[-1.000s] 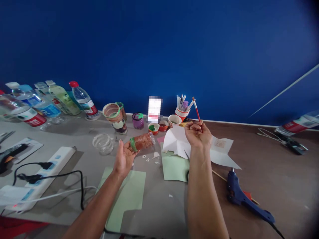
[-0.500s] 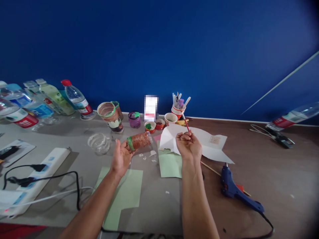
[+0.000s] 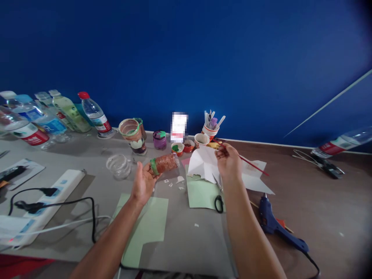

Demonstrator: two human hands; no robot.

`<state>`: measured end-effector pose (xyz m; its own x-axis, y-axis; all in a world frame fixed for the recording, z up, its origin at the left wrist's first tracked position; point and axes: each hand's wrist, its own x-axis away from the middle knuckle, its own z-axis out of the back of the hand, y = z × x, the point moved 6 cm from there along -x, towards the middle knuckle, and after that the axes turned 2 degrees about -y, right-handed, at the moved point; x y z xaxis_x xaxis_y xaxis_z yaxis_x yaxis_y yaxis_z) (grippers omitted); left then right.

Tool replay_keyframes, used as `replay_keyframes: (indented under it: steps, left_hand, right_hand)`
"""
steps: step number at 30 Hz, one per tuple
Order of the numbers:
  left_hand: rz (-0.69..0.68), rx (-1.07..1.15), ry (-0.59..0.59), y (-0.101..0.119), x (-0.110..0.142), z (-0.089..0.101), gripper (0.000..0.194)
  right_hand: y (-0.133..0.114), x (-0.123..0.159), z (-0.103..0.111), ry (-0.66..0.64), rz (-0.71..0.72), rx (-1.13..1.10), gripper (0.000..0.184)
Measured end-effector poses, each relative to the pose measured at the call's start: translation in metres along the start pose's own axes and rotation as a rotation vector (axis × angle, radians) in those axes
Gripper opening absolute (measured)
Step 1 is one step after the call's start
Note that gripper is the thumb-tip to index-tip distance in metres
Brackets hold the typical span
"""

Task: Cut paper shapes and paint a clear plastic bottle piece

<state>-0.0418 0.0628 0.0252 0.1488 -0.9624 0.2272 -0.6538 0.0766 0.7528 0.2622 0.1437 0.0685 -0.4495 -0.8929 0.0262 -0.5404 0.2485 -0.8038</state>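
My left hand [image 3: 143, 182] is wrapped round a brown painted bottle piece with a green rim [image 3: 163, 163], held on its side just above the table. My right hand [image 3: 228, 159] pinches a thin red paintbrush [image 3: 253, 165], whose handle points out to the right over a white folded paper [image 3: 207, 164]. The brush tip reaches toward small paint cups [image 3: 183, 147] by the wall. Black-handled scissors [image 3: 217, 195] lie just below my right wrist on a light green sheet [image 3: 201, 193].
Several water bottles [image 3: 95, 115] stand at the back left. A decorated cup [image 3: 132, 133], a purple jar [image 3: 160, 140], a clear ring [image 3: 118, 166] and a cup of tools [image 3: 211, 126] sit near the wall. A power strip [image 3: 43, 203] is left, a blue glue gun [image 3: 276, 226] right.
My right hand has swung the brush from upright to lying low, handle pointing right, and moved toward the paint cups. The scissors under my arm have come into view. My left hand keeps holding the bottle piece.
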Motion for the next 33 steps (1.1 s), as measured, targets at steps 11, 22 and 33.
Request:
replay_keyframes:
  steps: [11, 22, 33]
  left_hand:
    - [-0.001, -0.032, -0.016, -0.001, 0.0, 0.0, 0.061]
    - [-0.012, -0.004, -0.011, 0.002, 0.0, 0.002, 0.059]
    - [0.009, 0.015, 0.009, 0.0, -0.001, 0.003, 0.058]
  right_hand:
    - [-0.019, 0.008, -0.02, -0.172, 0.29, 0.301, 0.012]
    - [0.002, -0.011, -0.059, -0.428, 0.288, 0.904, 0.014]
    - [0.016, -0.023, -0.088, -0.602, 0.352, 1.098, 0.017]
